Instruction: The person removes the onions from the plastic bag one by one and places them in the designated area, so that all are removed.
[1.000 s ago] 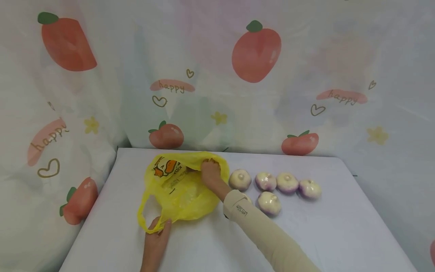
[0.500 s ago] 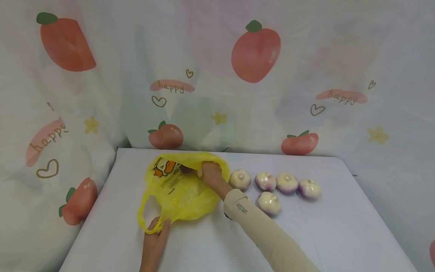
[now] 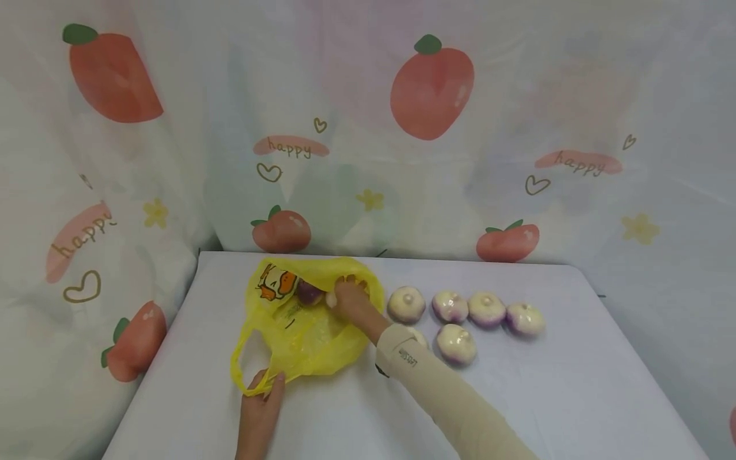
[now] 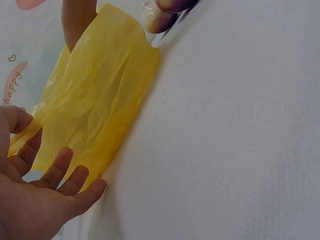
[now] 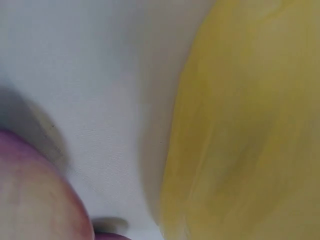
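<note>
A yellow plastic bag with a printed cartoon lies on the table, its mouth facing up and right. My left hand pinches the bag's near handle between thumb and index finger; in the left wrist view the other fingers of that hand stand spread beside the plastic. My right hand is inside the mouth of the bag, fingers loosely spread, partly bent. Left of it a purple turnip shows inside the bag. In the right wrist view the bag fills the right side and the hand is out of sight.
Several white and purple turnips lie right of the bag, one partly hidden by the right sleeve. One turnip shows close in the right wrist view. A printed curtain stands behind the white table.
Inside the bag, my right hand has shifted slightly left and its fingers have spread. The purple turnip now shows more plainly beside it. My left hand keeps its hold on the handle.
</note>
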`<state>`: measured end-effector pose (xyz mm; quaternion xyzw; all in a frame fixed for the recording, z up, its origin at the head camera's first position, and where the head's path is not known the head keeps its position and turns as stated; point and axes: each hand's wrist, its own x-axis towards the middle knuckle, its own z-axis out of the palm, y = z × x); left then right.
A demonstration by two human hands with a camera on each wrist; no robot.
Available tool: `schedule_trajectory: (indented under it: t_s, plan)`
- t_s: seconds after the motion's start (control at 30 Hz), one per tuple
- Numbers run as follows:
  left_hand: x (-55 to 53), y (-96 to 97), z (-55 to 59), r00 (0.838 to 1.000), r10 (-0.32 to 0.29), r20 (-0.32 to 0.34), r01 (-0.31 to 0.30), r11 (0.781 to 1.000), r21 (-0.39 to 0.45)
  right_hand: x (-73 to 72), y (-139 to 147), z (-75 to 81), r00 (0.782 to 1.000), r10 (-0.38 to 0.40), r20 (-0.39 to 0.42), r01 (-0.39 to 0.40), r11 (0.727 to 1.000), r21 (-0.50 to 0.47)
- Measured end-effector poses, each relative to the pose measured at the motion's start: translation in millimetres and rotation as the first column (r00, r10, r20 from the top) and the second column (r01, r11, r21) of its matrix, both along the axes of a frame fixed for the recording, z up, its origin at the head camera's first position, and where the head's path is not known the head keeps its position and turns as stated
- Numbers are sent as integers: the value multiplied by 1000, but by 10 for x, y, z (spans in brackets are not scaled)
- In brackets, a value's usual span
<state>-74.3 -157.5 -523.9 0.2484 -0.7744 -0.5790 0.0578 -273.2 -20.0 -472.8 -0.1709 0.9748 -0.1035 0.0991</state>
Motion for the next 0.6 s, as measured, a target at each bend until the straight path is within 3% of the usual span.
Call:
schedule_trajectory:
  t_s: [0.37,0.5,0.6]
  plan:
    - [-6,-7,-25,1000,-5,0,5,1000,22,222,-64,122,996,11,-91,-15,999,-46]
    - [-5,-7,-32,1000,9,-25,-7,999,41,309,-36,181,997,45,-62,-51,994,-97]
    - [-4,-6,-42,999,9,-40,-7,999,48,368,-4,215,999,38,18,-35,988,-147]
